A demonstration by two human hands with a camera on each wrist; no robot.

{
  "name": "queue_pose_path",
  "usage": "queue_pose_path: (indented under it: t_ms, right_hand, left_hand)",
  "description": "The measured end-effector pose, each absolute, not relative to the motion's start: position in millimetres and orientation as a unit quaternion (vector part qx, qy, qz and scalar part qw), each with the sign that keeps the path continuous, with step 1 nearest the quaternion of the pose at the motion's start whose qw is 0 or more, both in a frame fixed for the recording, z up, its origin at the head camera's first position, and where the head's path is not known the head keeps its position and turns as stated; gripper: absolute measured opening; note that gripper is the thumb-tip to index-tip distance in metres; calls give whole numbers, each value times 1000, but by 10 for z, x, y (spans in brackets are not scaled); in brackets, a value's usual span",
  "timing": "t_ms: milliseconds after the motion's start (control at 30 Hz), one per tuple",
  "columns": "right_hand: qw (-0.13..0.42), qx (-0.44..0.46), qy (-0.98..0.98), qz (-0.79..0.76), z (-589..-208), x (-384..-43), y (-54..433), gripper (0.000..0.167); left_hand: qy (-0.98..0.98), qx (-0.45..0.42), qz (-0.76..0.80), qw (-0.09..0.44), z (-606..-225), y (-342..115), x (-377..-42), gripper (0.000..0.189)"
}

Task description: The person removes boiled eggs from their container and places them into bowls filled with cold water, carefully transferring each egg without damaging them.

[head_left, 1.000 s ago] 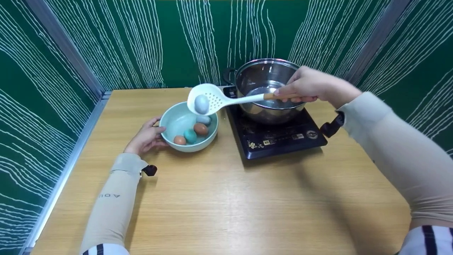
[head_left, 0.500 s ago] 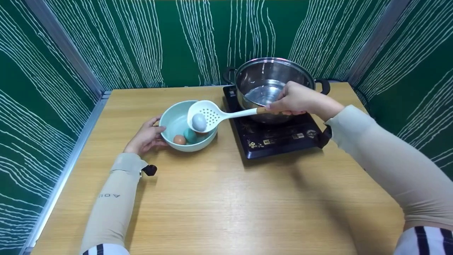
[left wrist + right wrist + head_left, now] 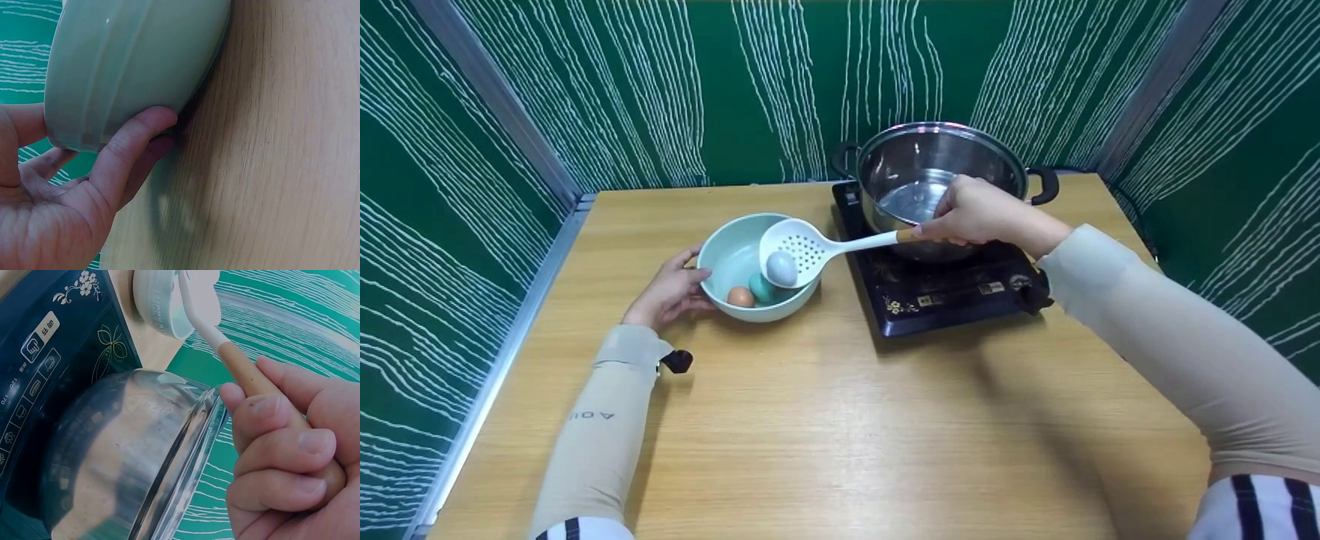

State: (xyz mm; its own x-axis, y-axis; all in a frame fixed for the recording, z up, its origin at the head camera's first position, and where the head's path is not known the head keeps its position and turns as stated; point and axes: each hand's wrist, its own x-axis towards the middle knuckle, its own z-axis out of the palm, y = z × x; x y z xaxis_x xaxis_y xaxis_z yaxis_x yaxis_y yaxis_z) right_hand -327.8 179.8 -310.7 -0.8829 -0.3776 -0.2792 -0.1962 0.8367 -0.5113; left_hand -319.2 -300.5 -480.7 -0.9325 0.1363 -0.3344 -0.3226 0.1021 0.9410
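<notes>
My right hand [image 3: 979,212] grips the wooden handle of a white skimmer [image 3: 859,242], its fingers curled round the wood in the right wrist view. On the perforated head lies a pale blue egg [image 3: 781,268]. The head is tilted over the right side of a light green bowl [image 3: 727,259]. Inside the bowl sit a brown egg [image 3: 741,297] and a turquoise egg [image 3: 763,286]; the skimmer head hides part of the interior. My left hand [image 3: 671,291] holds the bowl's left side, thumb at the rim and fingers against the outer wall, plainly seen on the bowl [image 3: 129,62] in the left wrist view.
A steel pot [image 3: 885,210] with black handles stands on a black induction cooker [image 3: 915,307], right of the bowl and under my right hand. Clear liquid seems to lie in the pot. Green patterned panels [image 3: 622,90] enclose the wooden table [image 3: 810,420] behind and at both sides.
My right hand has lowered the skimmer, with the pale blue egg on it, from above the bowl's rim down to the bowl, and shifted slightly left. The left hand and bowl stay put.
</notes>
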Motion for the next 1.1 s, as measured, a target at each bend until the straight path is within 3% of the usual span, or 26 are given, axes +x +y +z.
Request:
queue_pose_path:
  t_ms: [733, 1100]
  right_hand:
    - [52, -273, 954, -109, -3059, -3229, 1474, 36]
    - [64, -235, 953, -182, -2985, -3273, 1624, 30]
  left_hand:
    - [727, -68, 663, 166, -4806, -2990, -3183, 64]
    - [722, -66, 667, 172, -4793, -3005, -3168, 64]
